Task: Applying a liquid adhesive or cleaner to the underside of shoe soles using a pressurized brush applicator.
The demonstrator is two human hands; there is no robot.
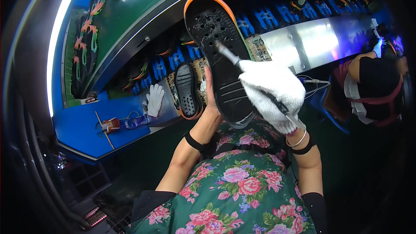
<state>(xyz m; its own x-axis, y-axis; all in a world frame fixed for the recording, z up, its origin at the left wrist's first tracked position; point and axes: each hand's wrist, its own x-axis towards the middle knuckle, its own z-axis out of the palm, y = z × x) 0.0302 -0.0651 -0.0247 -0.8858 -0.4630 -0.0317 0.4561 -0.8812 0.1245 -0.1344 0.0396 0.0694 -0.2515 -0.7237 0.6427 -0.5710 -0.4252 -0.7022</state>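
Shoe sole [225, 76], black with an orange rim, is in the head view, held up in the upper middle of the frame. Its face has small round holes near the top and thin lines lower down. Shiny smears lie around the holes.

The left hand [211, 104] has no glove. Its grip is on the sole's left edge, low in the middle of the frame. The other fingers are hidden, so I cannot tell how hard they squeeze. The right hand [273, 91] wears a white glove, and its grip is closed around a thin brush [229, 54]. The tip is at the holes and seems to touch.

I think the sole is light and a bit bendy, like rubber, and will not break easily. The shiny part may be slippery or sticky, so the side rim looks best to hold.

Left of the middle lies another sole [186, 89]. Farther left are a loose white glove [155, 99] and, on the blue counter [80, 136], a clear bottle [135, 121] and a small red box [112, 124].
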